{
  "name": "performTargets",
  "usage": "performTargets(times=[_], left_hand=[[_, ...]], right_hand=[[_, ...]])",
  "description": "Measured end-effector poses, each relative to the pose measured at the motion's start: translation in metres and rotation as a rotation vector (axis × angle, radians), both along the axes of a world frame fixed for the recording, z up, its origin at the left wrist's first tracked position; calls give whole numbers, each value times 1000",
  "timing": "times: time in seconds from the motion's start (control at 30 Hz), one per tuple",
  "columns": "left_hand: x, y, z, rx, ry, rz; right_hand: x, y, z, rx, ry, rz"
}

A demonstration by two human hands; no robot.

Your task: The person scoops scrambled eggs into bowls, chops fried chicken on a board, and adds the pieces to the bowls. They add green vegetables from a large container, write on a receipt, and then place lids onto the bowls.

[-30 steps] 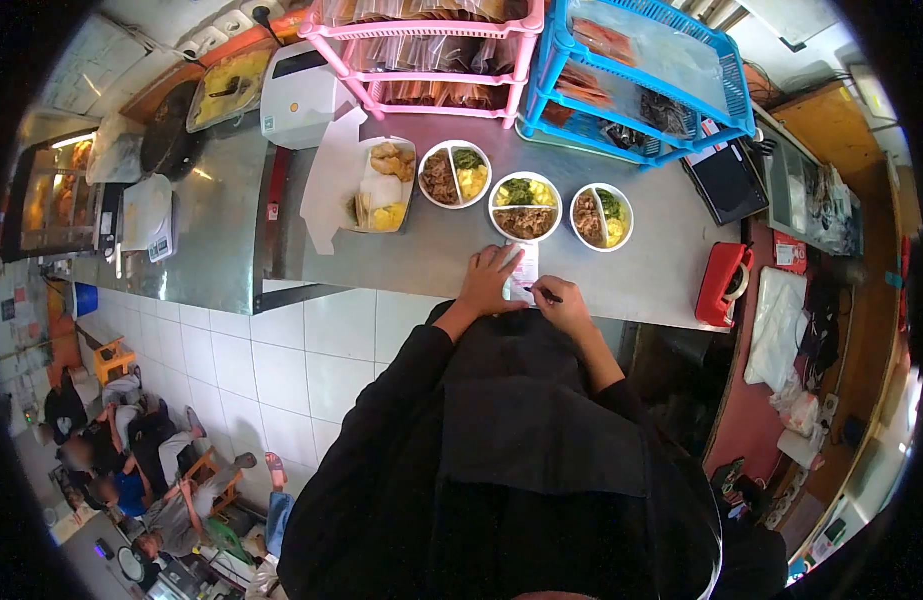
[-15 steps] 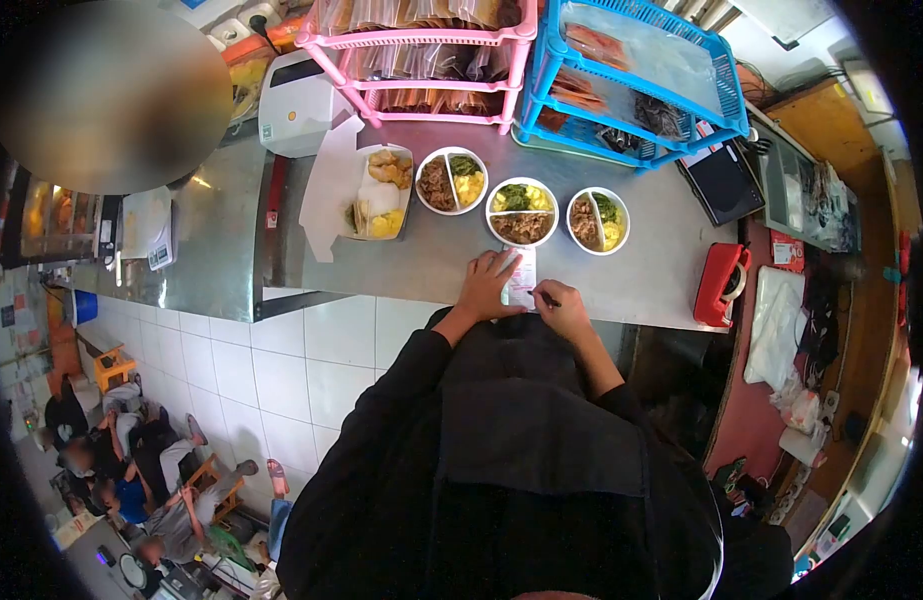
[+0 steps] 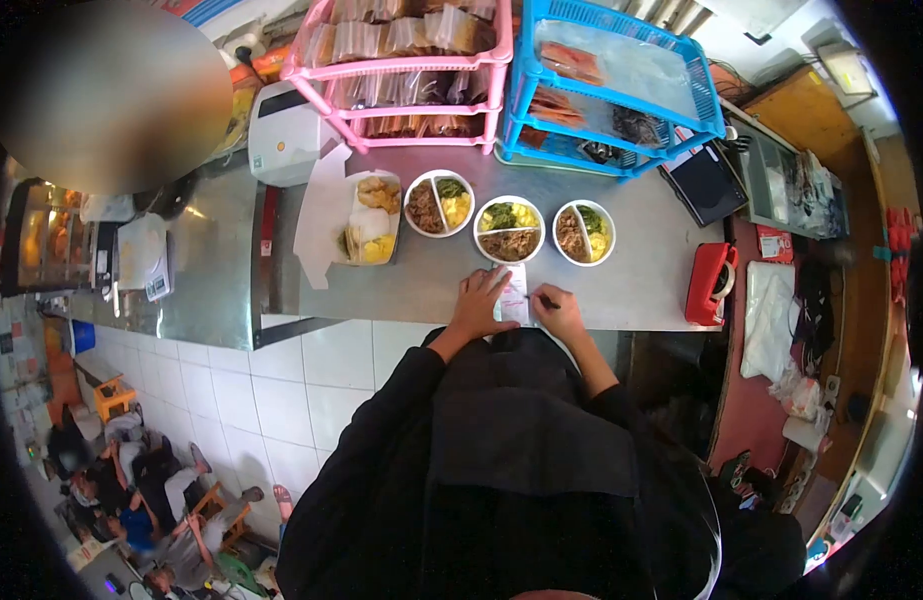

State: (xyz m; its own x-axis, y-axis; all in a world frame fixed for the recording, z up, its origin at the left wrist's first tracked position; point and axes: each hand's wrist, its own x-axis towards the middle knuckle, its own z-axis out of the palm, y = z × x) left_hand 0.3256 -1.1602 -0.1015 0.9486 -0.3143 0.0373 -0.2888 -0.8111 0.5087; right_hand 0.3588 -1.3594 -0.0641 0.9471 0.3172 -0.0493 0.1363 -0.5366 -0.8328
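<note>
A white paper slip lies at the front edge of the metal counter. My left hand rests on its left side with fingers apart. On the right, my right hand is closed round a dark pen, its tip over the slip. Beyond my hands are three round bowls of meat, greens and yellow food: a left bowl, a middle bowl and a right bowl. An open paper box with rice and fried food sits left of them.
A pink rack and a blue rack hold packaged goods at the back. Right are a red tape dispenser and a black tablet-like device. A white machine stands back left. Several people sit lower left.
The view has shifted, so the counter and its items appear lower and slightly left. Both hands stay at the slip, with the pen still in my right hand.
</note>
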Motion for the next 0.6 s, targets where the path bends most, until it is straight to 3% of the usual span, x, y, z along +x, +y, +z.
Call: performTargets(times=[0.17, 0.27, 0.3, 0.33, 0.37, 0.4, 0.47, 0.5, 0.53, 0.6], left_hand=[[-1, -5, -3, 21, -105, 6], [-4, -14, -15, 162, -21, -307], [-3, -23, -11, 188, 9, -393], [-2, -39, -20, 234, -82, -477], [-1, -60, -39, 282, -168, -555], [9, -84, -53, 331, -258, -626], [28, -138, -66, 363, -631, -627], [38, -166, -67, 373, -818, -613], [52, -195, -60, 310, -669, -598], [78, -241, -39, 185, -357, -559]], right_hand=[[-10, -42, 46, -102, -56, -220], [-1, -122, 80, -260, -61, -322], [5, -148, 99, -403, 157, -562], [12, -172, 114, -734, 105, -693], [24, -196, 140, -782, 251, -754], [29, -220, 146, -847, 187, -789], [56, -275, 138, -771, 210, -736], [71, -302, 118, -882, 181, -707], [92, -326, 103, -995, 145, -672], [127, -340, 125, -1090, 119, -522]])
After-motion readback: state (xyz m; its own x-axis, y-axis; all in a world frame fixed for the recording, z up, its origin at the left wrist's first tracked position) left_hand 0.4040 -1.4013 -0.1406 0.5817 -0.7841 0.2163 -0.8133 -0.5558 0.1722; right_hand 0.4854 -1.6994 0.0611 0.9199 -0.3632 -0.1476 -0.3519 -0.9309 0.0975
